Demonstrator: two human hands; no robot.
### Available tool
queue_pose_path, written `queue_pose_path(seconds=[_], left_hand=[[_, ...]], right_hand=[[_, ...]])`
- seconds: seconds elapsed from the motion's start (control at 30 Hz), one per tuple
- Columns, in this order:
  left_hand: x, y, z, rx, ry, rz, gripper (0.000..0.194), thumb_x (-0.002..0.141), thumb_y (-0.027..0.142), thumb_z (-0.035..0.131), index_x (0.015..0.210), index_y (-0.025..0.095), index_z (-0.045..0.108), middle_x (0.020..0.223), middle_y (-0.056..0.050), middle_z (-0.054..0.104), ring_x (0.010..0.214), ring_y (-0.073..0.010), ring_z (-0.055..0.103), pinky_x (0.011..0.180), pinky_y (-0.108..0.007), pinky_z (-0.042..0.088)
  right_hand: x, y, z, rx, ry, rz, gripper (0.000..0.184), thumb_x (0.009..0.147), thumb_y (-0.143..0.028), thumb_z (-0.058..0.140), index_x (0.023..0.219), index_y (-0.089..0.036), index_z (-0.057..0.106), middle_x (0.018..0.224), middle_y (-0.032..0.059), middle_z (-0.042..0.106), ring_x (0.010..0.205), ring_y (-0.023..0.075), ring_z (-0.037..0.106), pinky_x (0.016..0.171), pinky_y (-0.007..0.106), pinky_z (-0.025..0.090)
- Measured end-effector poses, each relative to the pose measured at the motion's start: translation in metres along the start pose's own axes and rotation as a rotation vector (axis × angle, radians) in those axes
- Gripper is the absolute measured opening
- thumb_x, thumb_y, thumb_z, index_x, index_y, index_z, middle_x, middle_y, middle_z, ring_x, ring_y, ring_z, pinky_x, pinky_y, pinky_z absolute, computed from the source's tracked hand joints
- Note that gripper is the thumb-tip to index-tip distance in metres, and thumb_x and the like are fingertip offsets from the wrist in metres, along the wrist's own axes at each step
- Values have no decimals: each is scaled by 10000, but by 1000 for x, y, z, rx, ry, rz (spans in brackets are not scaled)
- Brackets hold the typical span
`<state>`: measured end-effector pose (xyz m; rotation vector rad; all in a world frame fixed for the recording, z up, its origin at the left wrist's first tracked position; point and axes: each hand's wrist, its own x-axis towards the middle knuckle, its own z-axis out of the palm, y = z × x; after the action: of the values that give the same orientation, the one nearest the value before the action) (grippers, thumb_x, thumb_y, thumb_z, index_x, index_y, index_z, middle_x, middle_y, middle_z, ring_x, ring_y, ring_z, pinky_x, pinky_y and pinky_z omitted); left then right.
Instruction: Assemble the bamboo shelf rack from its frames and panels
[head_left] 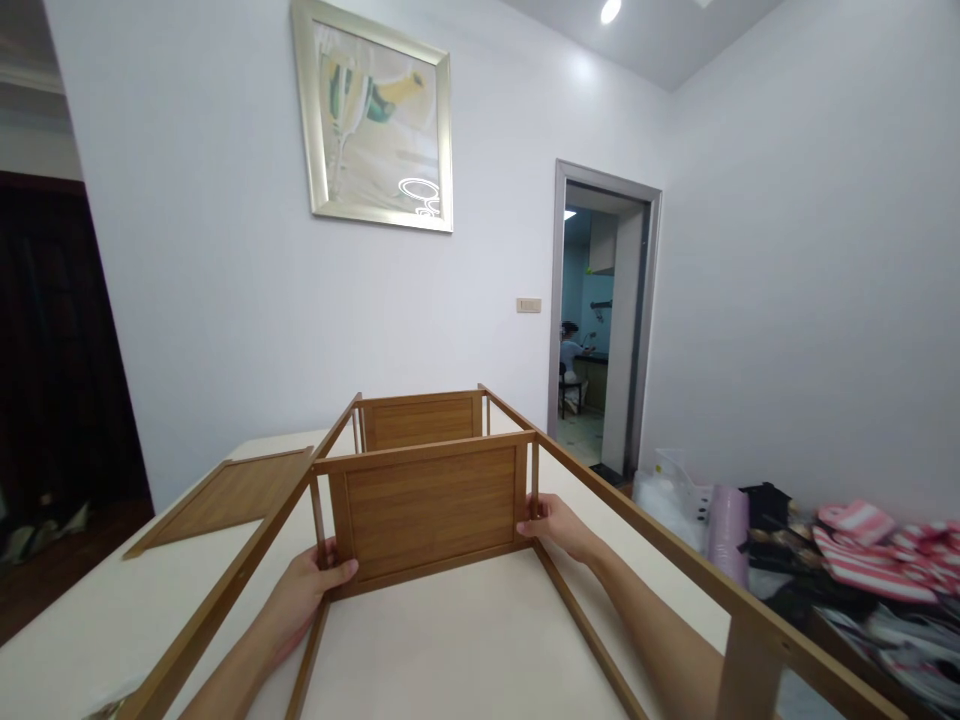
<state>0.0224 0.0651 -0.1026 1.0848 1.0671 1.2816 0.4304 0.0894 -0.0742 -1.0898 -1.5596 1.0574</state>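
A brown wooden shelf frame (626, 487) lies on its side on a white table (442, 650), its long rails running away from me. Across its middle stands a wooden shelf panel (431, 505), upright between the rails. My left hand (304, 590) grips the panel's left edge, thumb on the near face. At the right edge, my right hand (553, 525) holds the panel the same way, fingers behind it. Another shelf panel (420, 420) spans the far end of the frame. A loose wooden panel (225, 495) lies flat on the table to the left.
A framed picture (379, 115) hangs on the wall ahead. Beyond a doorway (600, 330) a person sits in another room. At the right are a purple roll (727, 535), pink-striped cloth (874, 555) and other piled items. A small plastic bag (109, 697) lies at the lower left.
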Motion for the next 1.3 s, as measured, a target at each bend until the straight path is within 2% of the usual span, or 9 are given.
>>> queue_pose_path(seconds=[0.1, 0.37, 0.63, 0.8, 0.9, 1.0, 1.17, 1.3], left_hand=[[-4, 5, 4, -8, 1, -3, 460, 576, 256, 866, 976, 164, 659, 1053, -93, 747, 995, -262, 698, 970, -396, 511], [-3, 7, 6, -7, 29, -18, 498, 524, 255, 884, 949, 152, 646, 1050, -110, 742, 961, -260, 701, 960, -404, 508], [1, 1, 0, 11, -1, -14, 468, 572, 250, 866, 978, 159, 652, 1063, -91, 742, 987, -257, 695, 937, -379, 523], [3, -3, -2, 29, 13, 8, 461, 583, 246, 864, 993, 165, 669, 1083, -82, 740, 1007, -262, 691, 921, -361, 534], [3, -2, 0, 55, 1, 26, 454, 608, 302, 859, 997, 163, 673, 1107, -92, 734, 1020, -264, 687, 961, -371, 516], [1, 0, 4, 75, 12, 60, 490, 606, 332, 860, 1026, 160, 676, 1125, -106, 728, 1051, -279, 677, 977, -383, 508], [-3, 6, 12, 38, -16, 125, 523, 589, 367, 863, 1025, 146, 680, 1103, -123, 736, 1058, -298, 676, 982, -412, 503], [-5, 10, 11, -7, -9, 154, 532, 561, 393, 873, 992, 143, 684, 1069, -132, 745, 1038, -309, 684, 973, -437, 506]], right_hand=[[1, 5, -3, -47, -12, 33, 364, 506, -398, 846, 751, -174, 696, 705, 15, 683, 725, 217, 611, 738, 367, 475], [1, 8, -1, 49, -72, 53, 428, 508, -445, 852, 791, -150, 724, 823, 72, 739, 835, 276, 660, 824, 422, 486], [-3, 0, 0, 82, -111, 53, 445, 529, -441, 853, 843, -148, 736, 850, 80, 747, 865, 289, 672, 882, 453, 488], [-6, -3, 9, 108, -123, 5, 475, 583, -439, 838, 954, -163, 731, 972, 91, 746, 964, 306, 670, 937, 467, 483], [-6, -1, 18, 144, -99, -36, 513, 604, -450, 835, 1024, -182, 715, 1045, 96, 736, 1017, 315, 662, 959, 479, 480], [-2, 5, 23, 119, -46, -58, 504, 611, -483, 827, 999, -183, 708, 1042, 101, 735, 1020, 326, 657, 945, 483, 485], [13, 23, 23, -15, 90, -47, 466, 602, -555, 799, 853, -180, 685, 844, 78, 730, 879, 313, 655, 845, 454, 498], [28, 33, 29, -13, 111, -67, 429, 601, -546, 786, 800, -195, 643, 760, 48, 691, 820, 293, 633, 808, 439, 481]])
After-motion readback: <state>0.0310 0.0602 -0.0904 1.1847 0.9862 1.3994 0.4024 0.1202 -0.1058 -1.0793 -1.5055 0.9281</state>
